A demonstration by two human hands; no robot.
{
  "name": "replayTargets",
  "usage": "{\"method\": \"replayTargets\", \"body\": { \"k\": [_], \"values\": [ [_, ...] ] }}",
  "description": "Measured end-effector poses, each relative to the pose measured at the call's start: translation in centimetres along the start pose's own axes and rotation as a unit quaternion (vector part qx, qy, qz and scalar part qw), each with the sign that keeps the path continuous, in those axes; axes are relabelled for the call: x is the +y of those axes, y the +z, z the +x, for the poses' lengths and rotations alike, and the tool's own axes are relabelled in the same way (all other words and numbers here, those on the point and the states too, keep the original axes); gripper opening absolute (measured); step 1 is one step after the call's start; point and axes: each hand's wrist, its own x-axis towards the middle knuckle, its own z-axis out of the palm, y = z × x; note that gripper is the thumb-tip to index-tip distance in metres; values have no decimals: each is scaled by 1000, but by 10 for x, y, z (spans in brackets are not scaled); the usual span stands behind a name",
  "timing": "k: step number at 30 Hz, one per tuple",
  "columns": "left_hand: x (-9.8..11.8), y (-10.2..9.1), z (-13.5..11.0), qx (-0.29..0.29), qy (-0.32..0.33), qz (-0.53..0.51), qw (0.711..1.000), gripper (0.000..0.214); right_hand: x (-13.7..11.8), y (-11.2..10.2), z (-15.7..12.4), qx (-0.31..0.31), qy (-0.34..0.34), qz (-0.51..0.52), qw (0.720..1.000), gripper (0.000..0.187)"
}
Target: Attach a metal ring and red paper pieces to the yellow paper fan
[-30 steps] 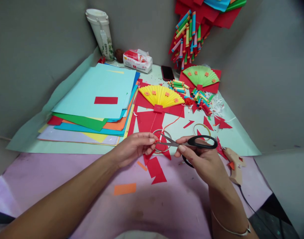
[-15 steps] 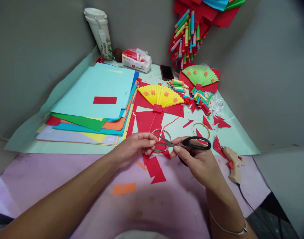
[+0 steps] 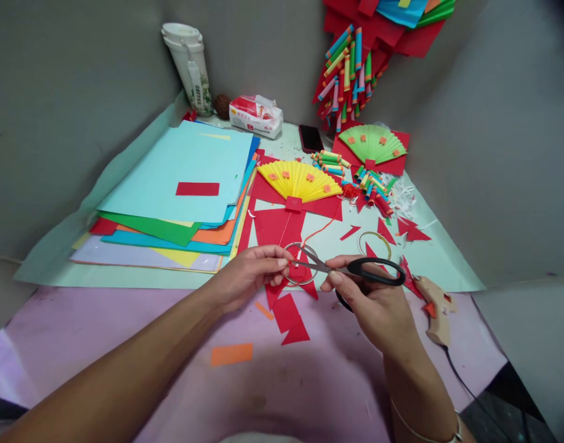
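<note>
Between the fingertips of my left hand [image 3: 258,271] a thin red string [image 3: 319,229] is pinched; it runs back toward a small red tangle beside the yellow paper fan [image 3: 300,181]. My right hand [image 3: 369,301] grips black-handled scissors [image 3: 377,271], their blades slightly apart and pointing left at the left fingertips. Behind the blades lies a roll of tape [image 3: 313,278] or similar ring, on red paper scraps. Whether the blades touch the string I cannot tell.
A stack of coloured paper [image 3: 171,166] lies left. A beige glue gun [image 3: 436,307] with a cord sits right, near another ring [image 3: 375,234]. Farther back are a green fan [image 3: 373,141], paper tubes [image 3: 330,161], a phone [image 3: 310,139], a tissue pack [image 3: 257,115] and a white cup [image 3: 189,67].
The scissors and my right hand have shifted slightly right, away from the left fingertips. My left hand keeps its pinch in nearly the same place. The view has tilted a little.
</note>
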Motion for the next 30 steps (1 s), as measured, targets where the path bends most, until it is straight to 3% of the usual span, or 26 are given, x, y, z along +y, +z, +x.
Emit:
{"method": "replayTargets", "body": {
  "k": [17, 30],
  "values": [
    [2, 0, -1, -5, -1, -5, 1000, 12, 2, 1, 0, -13, 5, 6, 1000, 16],
    [-3, 2, 0, -6, -5, 47, 999, 15, -1, 0, 1, -46, 62, 14, 997, 20]
  ]
}}
